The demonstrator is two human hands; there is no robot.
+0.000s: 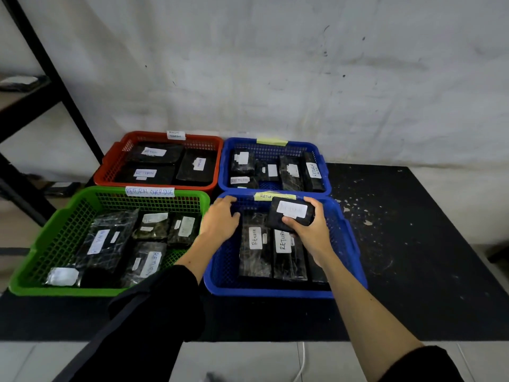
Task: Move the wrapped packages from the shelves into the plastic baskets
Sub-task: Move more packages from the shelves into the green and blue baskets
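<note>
My right hand (312, 230) grips a black wrapped package (292, 215) with a white label, held just above the near blue basket (220, 271). My left hand (220, 219) rests on that basket's far left corner, fingers reaching over the rim toward a package inside. Several black packages (254, 249) marked "RETURN" lie in the near blue basket. The far blue basket (325, 172), the red basket (110, 172) and the green basket (57, 230) each hold several wrapped packages too.
The four baskets sit on a black mat (413, 244) on the floor against a grey wall. A black metal shelf frame (55, 75) stands at the left, with a dark package (22, 82) on its shelf. A white cable (301, 362) lies at the bottom.
</note>
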